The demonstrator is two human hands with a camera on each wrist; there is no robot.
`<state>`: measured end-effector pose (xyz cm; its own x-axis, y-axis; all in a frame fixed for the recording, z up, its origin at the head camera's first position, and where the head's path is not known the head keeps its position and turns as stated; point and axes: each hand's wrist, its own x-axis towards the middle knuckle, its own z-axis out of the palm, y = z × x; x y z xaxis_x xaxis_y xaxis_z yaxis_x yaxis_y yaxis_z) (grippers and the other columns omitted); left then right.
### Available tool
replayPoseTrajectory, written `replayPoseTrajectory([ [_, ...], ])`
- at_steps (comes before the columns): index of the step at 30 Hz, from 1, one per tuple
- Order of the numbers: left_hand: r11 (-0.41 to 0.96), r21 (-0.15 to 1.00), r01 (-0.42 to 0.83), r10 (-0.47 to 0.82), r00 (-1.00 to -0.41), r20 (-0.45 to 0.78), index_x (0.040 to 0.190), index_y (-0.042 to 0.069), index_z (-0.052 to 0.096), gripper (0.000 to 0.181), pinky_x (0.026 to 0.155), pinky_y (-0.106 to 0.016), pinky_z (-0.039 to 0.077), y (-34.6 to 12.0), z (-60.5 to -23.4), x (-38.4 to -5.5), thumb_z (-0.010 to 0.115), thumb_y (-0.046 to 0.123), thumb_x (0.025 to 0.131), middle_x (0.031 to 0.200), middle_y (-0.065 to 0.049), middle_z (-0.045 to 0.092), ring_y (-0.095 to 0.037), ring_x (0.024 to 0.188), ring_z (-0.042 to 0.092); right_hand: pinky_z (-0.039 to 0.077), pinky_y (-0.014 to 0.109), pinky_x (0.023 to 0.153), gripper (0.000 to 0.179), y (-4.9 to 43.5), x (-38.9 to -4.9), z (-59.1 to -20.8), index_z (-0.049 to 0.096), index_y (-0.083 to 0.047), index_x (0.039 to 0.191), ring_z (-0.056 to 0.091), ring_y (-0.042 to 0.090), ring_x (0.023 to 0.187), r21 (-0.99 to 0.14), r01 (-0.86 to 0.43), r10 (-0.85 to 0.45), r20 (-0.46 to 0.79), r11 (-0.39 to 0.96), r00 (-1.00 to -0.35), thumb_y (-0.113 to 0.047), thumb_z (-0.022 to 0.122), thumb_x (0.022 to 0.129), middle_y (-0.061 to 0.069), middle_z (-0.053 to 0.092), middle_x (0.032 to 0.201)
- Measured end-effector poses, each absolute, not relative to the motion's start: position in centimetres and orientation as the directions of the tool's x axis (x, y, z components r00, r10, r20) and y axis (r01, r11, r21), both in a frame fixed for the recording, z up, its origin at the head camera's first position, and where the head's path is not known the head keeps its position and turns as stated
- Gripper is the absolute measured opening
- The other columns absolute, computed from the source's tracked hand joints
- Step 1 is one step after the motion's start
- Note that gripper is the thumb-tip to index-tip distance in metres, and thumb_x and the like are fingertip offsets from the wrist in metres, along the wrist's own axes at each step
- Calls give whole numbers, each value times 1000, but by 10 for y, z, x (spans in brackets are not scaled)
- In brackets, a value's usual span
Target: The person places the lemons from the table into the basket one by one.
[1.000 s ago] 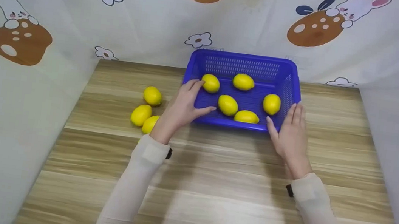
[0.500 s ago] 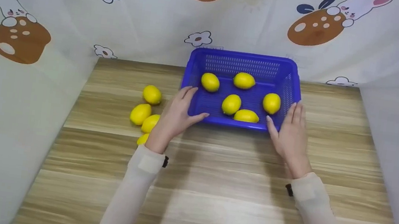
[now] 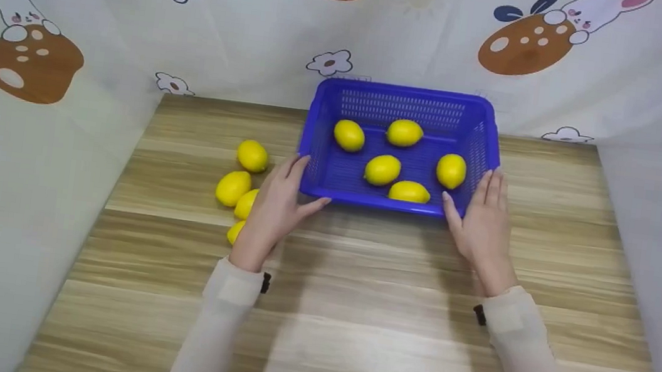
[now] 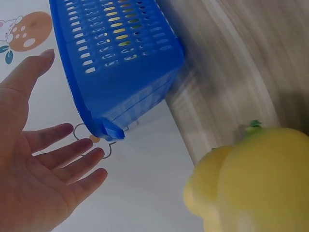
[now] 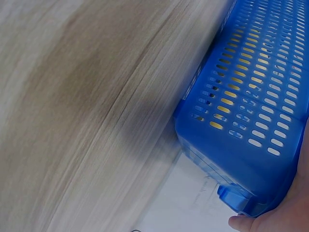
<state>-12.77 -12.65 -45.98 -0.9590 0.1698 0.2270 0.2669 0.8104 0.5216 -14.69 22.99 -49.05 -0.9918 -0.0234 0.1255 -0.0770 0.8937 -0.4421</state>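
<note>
Where the blue basket (image 3: 406, 91) sits betw. L hand (image 3: 280, 202) and R hand (image 3: 483, 230), its far rim overlaps the printed cloth (image 3: 250, 24) in head view; wood-grain desk (image 3: 390, 320) extends R of R fingers to a side edge, also nearer than both thumbs. L fingers: wide, by the basket's near-L corner. R fingers: extended along R wall, thumb over near rim. Basket: slotted walls, w/ 5 yellow lemons (image 3: 383, 170) betw. the hands, one part. hidden by near rim. L of L fingers: 4 loose lemons (image 3: 233, 188), 2 part. covered by hand/wrist. L-wrist view: lemons cropped. R-wrist view: fingers mostly out of frame.
</note>
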Motion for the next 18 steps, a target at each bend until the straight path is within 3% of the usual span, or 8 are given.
replayPoseTrajectory([
  [18, 834, 520, 187, 98, -976, 194, 151, -8, 49, 84, 125, -55, 33, -159, -479, -102, 87, 33, 89, 155, -32, 47, -48, 146, 43, 10, 57, 131, 93, 230, -146, -489, 12, 20, 159, 8, 53, 159, -438, -73, -26, 114, 896, -993, -51, 45, 109, 40, 7, 169],
])
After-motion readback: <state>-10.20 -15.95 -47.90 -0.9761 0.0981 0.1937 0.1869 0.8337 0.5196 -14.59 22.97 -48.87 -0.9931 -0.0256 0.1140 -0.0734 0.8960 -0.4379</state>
